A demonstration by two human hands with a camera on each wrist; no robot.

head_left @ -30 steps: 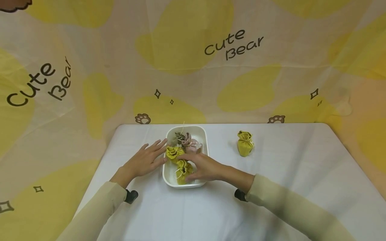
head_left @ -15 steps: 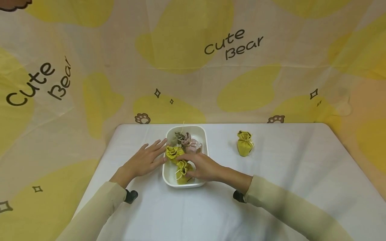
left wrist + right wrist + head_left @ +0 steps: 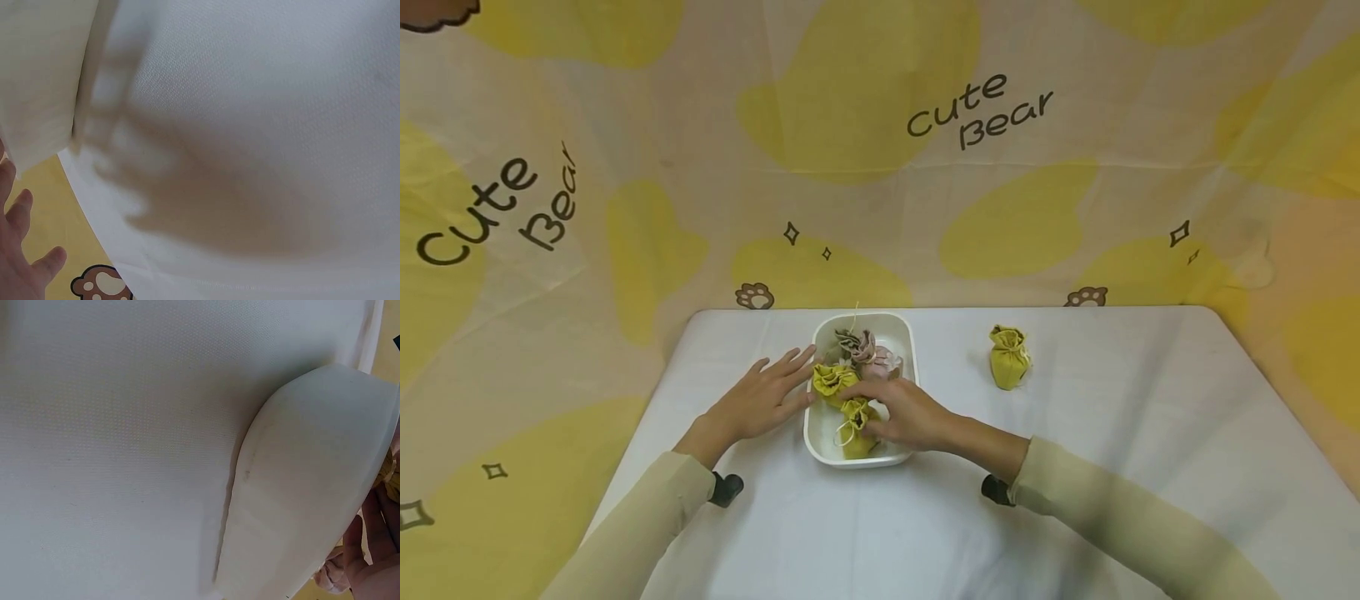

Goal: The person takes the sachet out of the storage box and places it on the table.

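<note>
In the head view, a white tray (image 3: 842,461) holds several small drawstring pouches. My right hand (image 3: 913,417) reaches over its right rim, thumb and fingers curled round the upper part of the front yellow pouch (image 3: 859,447). Just behind that lies another yellow pouch (image 3: 831,381), under my right fingertips. A pink pouch (image 3: 882,364) and a grey-green pouch (image 3: 841,346) fill the tray's far end. My left hand (image 3: 763,402) has its fingers spread at the tray's left rim and grips nothing. The right wrist view shows the tray's outer wall, with the fingers partly cut off.
One more yellow pouch (image 3: 1010,360) stands upright on the white-covered table (image 3: 1120,392), right of the tray. A patterned cloth (image 3: 865,200) hangs directly behind the table's far edge.
My right thumb has shifted slightly up and in against the front yellow pouch, closing round it. The left hand, tray and other pouches stay where they were.
</note>
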